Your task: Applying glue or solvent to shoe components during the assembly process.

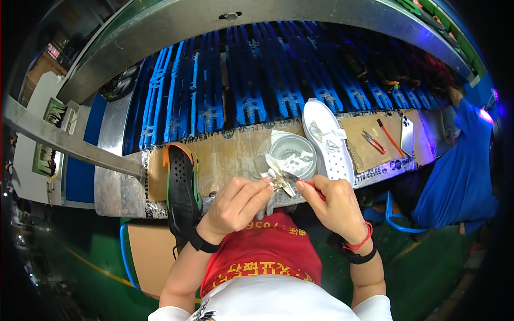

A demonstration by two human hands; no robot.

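Observation:
Both my hands meet over the table's front edge, in front of a round grey bowl (312,167) with white pieces in it. My right hand (337,206) is closed around a red-handled metal tool (316,190); its exact kind is unclear. Pinched in the fingers of my left hand (237,204) is a small crumpled pale piece (281,185), which lies against the tool's metal end. Behind my right hand a white shoe sole (334,160) with holes lies lengthwise beside the bowl. A black shoe sole (182,184) with green and orange edging is left of my left hand.
On the right of the cardboard-covered table (214,150) lie red-handled pliers (373,143), an orange stick-like tool (392,138) and a flat pale plate (407,136). Blue racks (249,80) run behind. A person in blue (455,166) is at the right. A metal bar (69,142) crosses the left.

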